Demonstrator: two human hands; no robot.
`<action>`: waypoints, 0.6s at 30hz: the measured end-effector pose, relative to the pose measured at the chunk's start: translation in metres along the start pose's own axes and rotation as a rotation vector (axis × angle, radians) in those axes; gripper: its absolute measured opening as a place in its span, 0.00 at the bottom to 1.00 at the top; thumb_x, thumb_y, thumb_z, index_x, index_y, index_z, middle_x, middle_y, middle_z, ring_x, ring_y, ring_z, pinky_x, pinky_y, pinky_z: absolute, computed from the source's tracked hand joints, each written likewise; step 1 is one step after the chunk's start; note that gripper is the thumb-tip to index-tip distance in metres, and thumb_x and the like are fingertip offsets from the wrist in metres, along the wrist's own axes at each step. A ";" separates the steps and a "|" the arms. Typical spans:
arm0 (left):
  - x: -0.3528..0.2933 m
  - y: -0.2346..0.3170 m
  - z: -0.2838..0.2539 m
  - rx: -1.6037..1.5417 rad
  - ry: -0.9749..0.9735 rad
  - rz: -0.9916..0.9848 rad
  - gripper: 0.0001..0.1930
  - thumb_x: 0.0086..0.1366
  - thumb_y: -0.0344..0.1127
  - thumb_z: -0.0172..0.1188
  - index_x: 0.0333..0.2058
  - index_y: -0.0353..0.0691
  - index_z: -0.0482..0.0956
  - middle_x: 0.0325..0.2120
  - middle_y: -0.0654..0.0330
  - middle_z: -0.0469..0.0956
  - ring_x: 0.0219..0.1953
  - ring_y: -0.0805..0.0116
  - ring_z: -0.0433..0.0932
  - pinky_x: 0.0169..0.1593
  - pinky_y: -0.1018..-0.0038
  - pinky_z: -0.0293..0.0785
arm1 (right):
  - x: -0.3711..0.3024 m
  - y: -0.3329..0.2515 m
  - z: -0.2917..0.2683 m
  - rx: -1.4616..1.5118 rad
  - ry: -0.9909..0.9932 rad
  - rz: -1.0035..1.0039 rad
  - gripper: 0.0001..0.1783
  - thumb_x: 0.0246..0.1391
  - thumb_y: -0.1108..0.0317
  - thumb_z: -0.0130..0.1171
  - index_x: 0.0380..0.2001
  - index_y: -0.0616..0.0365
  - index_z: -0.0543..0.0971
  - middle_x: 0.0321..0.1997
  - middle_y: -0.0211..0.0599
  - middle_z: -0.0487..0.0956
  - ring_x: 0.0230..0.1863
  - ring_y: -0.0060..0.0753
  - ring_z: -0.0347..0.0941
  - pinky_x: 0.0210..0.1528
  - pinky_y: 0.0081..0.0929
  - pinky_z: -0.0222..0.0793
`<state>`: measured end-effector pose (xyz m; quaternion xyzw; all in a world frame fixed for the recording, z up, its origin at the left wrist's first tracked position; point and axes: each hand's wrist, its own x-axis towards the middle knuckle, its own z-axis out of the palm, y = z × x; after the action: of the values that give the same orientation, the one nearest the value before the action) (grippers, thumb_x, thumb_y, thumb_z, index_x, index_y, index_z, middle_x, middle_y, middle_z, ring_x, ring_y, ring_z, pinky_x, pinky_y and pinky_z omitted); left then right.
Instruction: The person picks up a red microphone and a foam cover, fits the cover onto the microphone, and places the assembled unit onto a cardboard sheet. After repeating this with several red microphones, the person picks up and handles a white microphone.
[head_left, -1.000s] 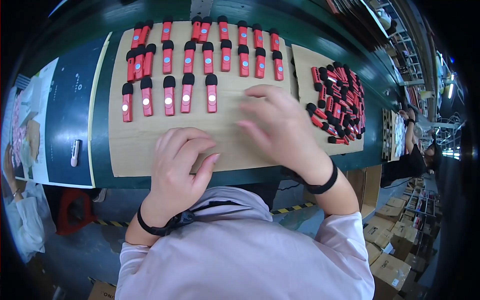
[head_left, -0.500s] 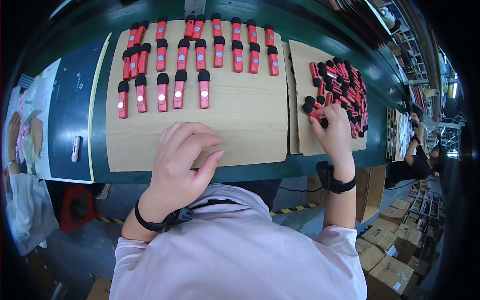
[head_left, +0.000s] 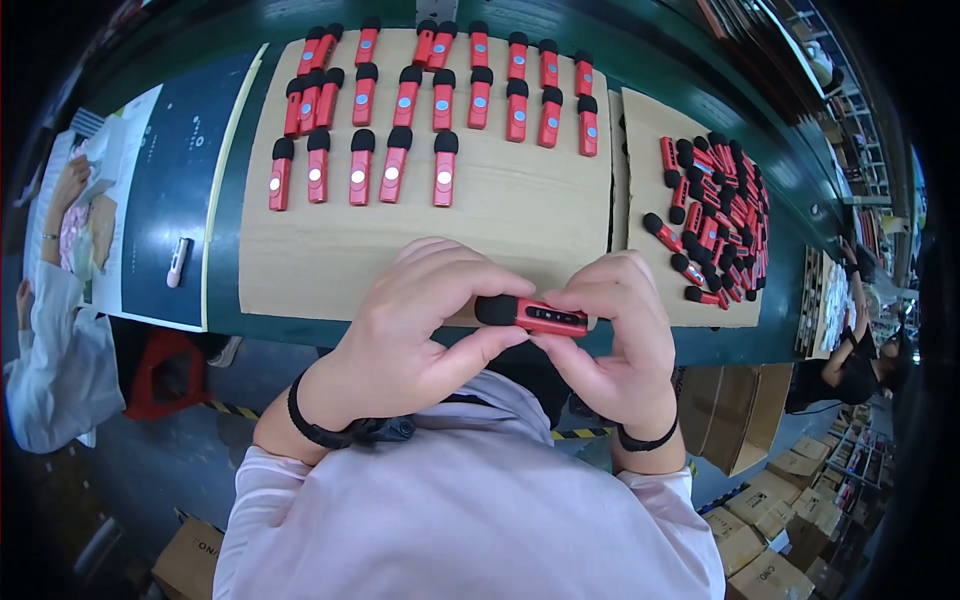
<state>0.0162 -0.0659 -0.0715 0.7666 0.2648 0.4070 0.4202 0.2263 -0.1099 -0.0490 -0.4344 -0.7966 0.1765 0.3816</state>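
Between my two hands, above the near edge of the cardboard, lies a small red microphone (head_left: pixel 553 318) with a black foam cap, held sideways with its dark slotted side facing up. My left hand (head_left: pixel 410 325) pinches it at the foam cap end. The fingers of my right hand (head_left: pixel 620 335) grip the other end of its red body. Ahead, on the large cardboard sheet (head_left: pixel 520 205), similar microphones lie in three rows, caps pointing away from me. Those in the nearest row, such as one microphone (head_left: pixel 445 172), show white round spots; many farther back show bluish ones.
A second cardboard sheet (head_left: pixel 650 290) at the right bears a heap of microphones (head_left: pixel 725 215). On the dark blue mat (head_left: pixel 185 200) at left lies a white pen-like object (head_left: pixel 178 262). Co-workers sit at far left and far right. Cardboard boxes (head_left: pixel 770 500) stand on the floor.
My right hand has come from the heap on the right to the middle with a microphone. My left hand has closed on its cap end. The view has shifted slightly.
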 end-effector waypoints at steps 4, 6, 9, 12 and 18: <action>-0.002 -0.001 -0.002 -0.003 -0.012 0.049 0.17 0.50 0.28 0.70 0.40 0.32 0.78 0.34 0.55 0.79 0.37 0.60 0.75 0.47 0.67 0.70 | -0.009 0.001 0.008 0.225 0.137 0.154 0.16 0.40 0.75 0.70 0.35 0.63 0.78 0.33 0.38 0.79 0.33 0.38 0.73 0.38 0.30 0.66; -0.002 -0.001 -0.002 -0.010 0.005 0.052 0.17 0.50 0.28 0.71 0.39 0.32 0.78 0.33 0.55 0.79 0.36 0.60 0.75 0.47 0.66 0.70 | -0.014 0.005 0.009 0.254 0.142 0.132 0.16 0.41 0.74 0.71 0.36 0.63 0.79 0.33 0.38 0.80 0.33 0.36 0.73 0.38 0.29 0.66; 0.000 0.000 -0.002 -0.007 0.003 0.051 0.17 0.48 0.28 0.72 0.38 0.34 0.79 0.33 0.56 0.79 0.36 0.59 0.75 0.49 0.64 0.69 | -0.015 0.006 0.010 0.267 0.143 0.114 0.17 0.41 0.74 0.71 0.37 0.64 0.79 0.33 0.37 0.80 0.32 0.35 0.73 0.38 0.28 0.66; -0.001 -0.004 -0.001 -0.013 0.000 0.089 0.17 0.48 0.28 0.71 0.38 0.34 0.79 0.32 0.57 0.79 0.36 0.60 0.75 0.51 0.62 0.68 | -0.014 0.006 0.013 0.264 0.142 0.098 0.17 0.41 0.74 0.71 0.37 0.64 0.79 0.32 0.37 0.81 0.32 0.34 0.73 0.37 0.29 0.66; -0.001 -0.004 0.000 -0.014 0.000 0.119 0.16 0.48 0.27 0.70 0.37 0.34 0.79 0.32 0.57 0.79 0.37 0.60 0.75 0.52 0.58 0.67 | -0.015 0.007 0.014 0.288 0.157 0.105 0.16 0.42 0.75 0.70 0.37 0.64 0.79 0.32 0.37 0.80 0.32 0.35 0.73 0.36 0.29 0.66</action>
<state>0.0156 -0.0640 -0.0756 0.7780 0.2159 0.4329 0.4009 0.2244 -0.1178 -0.0686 -0.4287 -0.7070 0.2740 0.4912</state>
